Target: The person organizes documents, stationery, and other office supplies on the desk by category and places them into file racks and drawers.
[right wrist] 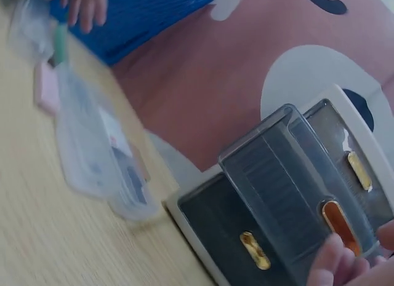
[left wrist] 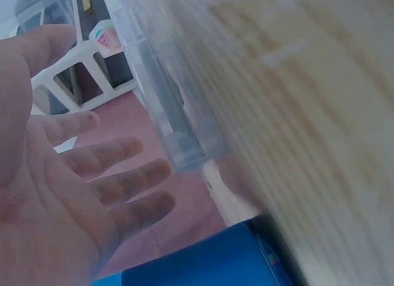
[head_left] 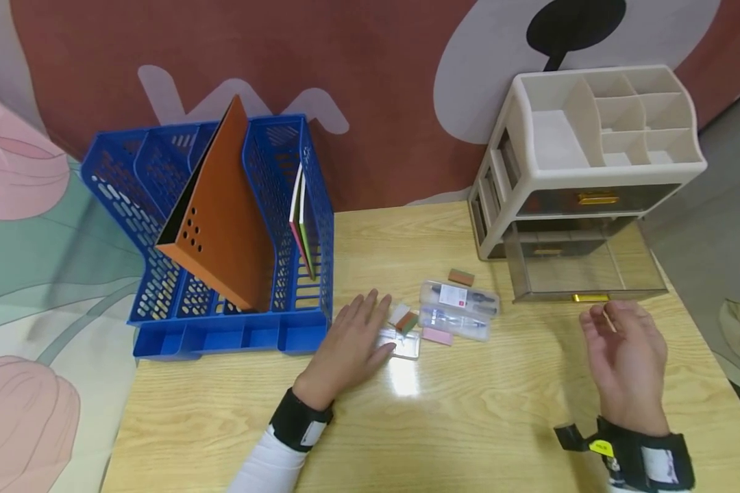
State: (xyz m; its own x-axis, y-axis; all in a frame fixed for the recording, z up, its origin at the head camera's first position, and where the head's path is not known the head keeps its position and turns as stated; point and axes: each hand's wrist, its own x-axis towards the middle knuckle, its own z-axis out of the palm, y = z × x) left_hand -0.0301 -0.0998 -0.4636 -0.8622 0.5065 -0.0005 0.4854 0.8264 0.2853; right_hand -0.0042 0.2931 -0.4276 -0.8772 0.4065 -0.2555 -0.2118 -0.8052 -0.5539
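Note:
My left hand [head_left: 353, 342] reaches over the table with its fingers straight, beside the blue file rack [head_left: 228, 335]. Its thumb overlaps a small clear box [head_left: 405, 346] in the head view. A green-and-brown eraser [head_left: 407, 323] and a white piece lie at that box. My right hand [head_left: 627, 352] is turned palm up, fingers loosely bent, with fingertips close to the gold handle [head_left: 590, 298] of a pulled-out smoky clear drawer [head_left: 644, 274]. Between the hands lie two clear pen cases [head_left: 459, 297] with pens inside, a pink eraser [head_left: 438, 336] and a brown block [head_left: 461, 276].
The white drawer organizer [head_left: 533, 174] stands at the back right, with divided compartments on top. An orange folder [head_left: 225, 226] leans in the file rack, and thin booklets [head_left: 301, 226] stand in its right slot. A patterned cloth [head_left: 395, 82] hangs behind the table.

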